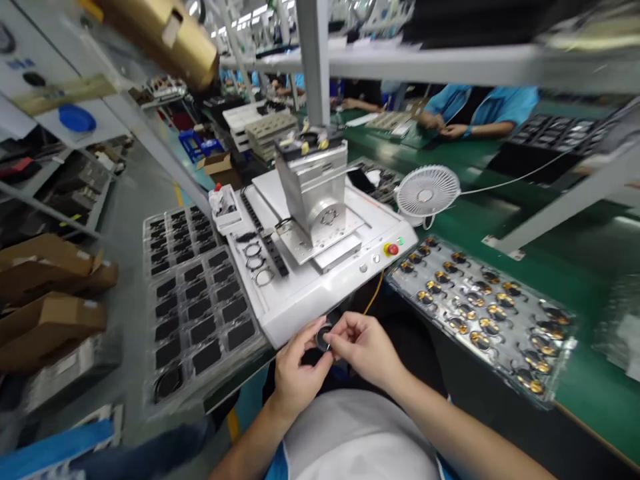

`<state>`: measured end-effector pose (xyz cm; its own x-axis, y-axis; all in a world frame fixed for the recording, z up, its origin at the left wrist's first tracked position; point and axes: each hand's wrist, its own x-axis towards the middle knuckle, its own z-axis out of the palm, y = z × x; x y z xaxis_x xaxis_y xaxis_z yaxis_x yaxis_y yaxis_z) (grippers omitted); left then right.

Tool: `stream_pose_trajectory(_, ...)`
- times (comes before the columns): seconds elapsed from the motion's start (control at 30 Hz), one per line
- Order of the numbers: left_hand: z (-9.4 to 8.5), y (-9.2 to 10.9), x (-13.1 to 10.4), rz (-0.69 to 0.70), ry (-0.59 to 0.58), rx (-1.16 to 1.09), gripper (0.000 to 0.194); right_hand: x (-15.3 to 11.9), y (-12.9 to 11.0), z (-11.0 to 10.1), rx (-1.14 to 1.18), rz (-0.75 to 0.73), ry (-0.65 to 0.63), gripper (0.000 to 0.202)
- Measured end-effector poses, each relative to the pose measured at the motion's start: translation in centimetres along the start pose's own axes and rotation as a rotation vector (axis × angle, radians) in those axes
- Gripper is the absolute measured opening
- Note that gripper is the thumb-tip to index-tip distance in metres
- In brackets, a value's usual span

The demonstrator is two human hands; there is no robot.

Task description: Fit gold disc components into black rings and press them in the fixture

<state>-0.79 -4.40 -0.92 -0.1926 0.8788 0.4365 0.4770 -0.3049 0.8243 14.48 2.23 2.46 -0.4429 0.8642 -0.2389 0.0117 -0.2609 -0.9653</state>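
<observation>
Left hand (299,369) and right hand (367,348) pinch a round part (323,335). A white machine (320,292) sits at twelve o'clock.

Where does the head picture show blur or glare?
Head view, upper left: the gold cylinder is smeared. Head view, centre: the white base catches some glare. Head view, below: left hand and right hand look fairly sharp, the dark round part too small for detail.

Ceiling strips (260,11): bright, beyond the white machine (300,303)
Gold cylinder (193,53): blurred, above-left of the machine
Shadow: dark beneath the machine
Edges: stretched around the machine
</observation>
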Motion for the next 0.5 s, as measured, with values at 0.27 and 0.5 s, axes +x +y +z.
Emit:
stream_pose_trajectory(0.27, 4.1, -2.1, -0.7, 0.111, -0.129, -0.219, 0.066, -0.5, 3.1, -4.0, 0.059, 0.037, -0.020, 0.045)
stream_pose_trajectory(0.5, 5.9, -2.6, -0.7, -0.031, -0.390, -0.208, 0.044, -11.7, 4.2, -20.7, -0.588, -0.045, 1.071, 0.032)
